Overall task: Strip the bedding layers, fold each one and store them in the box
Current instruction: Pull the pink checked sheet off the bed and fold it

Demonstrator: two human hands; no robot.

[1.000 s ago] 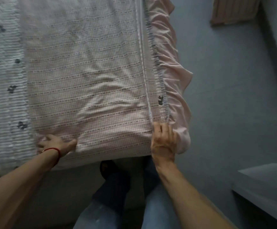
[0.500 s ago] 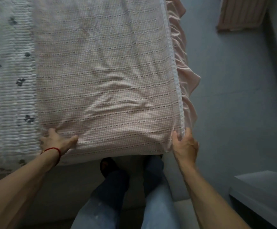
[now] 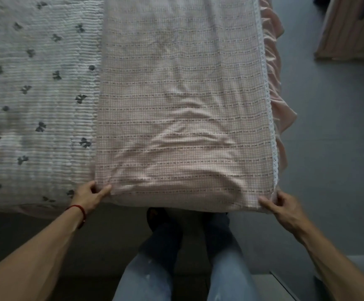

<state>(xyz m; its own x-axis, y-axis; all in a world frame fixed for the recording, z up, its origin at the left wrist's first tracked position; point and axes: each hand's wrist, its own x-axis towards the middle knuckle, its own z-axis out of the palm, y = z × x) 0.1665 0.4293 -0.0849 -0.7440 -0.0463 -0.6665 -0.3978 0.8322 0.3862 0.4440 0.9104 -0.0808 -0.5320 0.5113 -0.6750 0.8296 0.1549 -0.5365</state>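
Now the left hand (image 3: pixel 89 195) pinches the near left corner of the pink checked sheet (image 3: pixel 183 109), thumb lying on top of the cloth and pointing toward 3 o'clock, the other fingers (image 3: pixel 93 185) curled against the corner's edge. The right hand (image 3: pixel 282 205) pinches the near right corner, at the end of the white lace trim (image 3: pixel 269 109); its thumb points toward 9 o'clock and its fingers are bent round the cloth, pressed close together.

The sheet lies folded into a long band on the bed, its long axis running from 6 o'clock up to 12 o'clock, away from the person. Its near short edge spans between the two hands at the foot of the bed. Creases fan out across the middle of the cloth. A pink ruffle (image 3: pixel 276 88) hangs off the sheet's 3 o'clock side, over the grey floor (image 3: pixel 333 148).

Both forearms reach in from the lower corners, left from 7 o'clock and right from 5 o'clock, palms turned down and inward. A red string bracelet (image 3: pixel 79 210) circles the left wrist.

At 9 o'clock from the sheet, touching its long edge, lies a white quilt (image 3: pixel 35 94) with small dark bows. The person's legs in jeans (image 3: pixel 146 270) stand at 6 o'clock. A wooden piece of furniture (image 3: pixel 350 33) stands at 2 o'clock.
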